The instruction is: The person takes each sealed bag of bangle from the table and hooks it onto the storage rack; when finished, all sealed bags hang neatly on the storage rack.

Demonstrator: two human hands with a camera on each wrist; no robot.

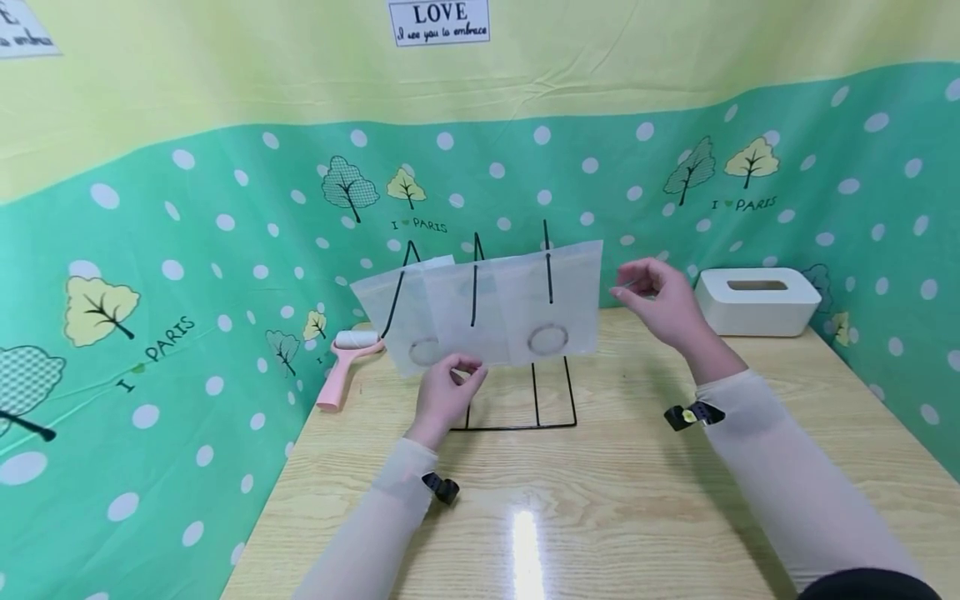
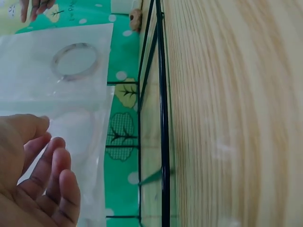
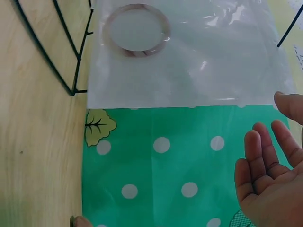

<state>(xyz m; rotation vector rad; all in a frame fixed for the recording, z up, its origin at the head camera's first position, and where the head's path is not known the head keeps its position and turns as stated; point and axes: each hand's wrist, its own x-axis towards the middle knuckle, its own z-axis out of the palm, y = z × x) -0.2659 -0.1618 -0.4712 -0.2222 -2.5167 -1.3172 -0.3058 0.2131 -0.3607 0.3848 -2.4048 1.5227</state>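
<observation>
Frosted plastic bags hang side by side on a black wire rack (image 1: 517,428). The rightmost bag (image 1: 577,292) holds a bangle (image 3: 165,30) with pinkish-brown tones, low inside it. Another ring shape (image 1: 412,350) shows faintly through the left bag (image 1: 386,304). Close to the bags' lower edge is my left hand (image 1: 448,392), fingers loosely bent; the left wrist view shows a gap between thumb and fingers. My right hand (image 1: 660,304) hovers just right of the right bag, apart from it. Its fingers (image 3: 255,151) are relaxed, with nothing between them.
A pink lint roller (image 1: 345,367) with a white roll lies left of the rack. Back right stands a white tissue box (image 1: 757,312). The wooden table (image 1: 637,500) ends at a green and yellow printed curtain (image 1: 247,350) behind and at both sides.
</observation>
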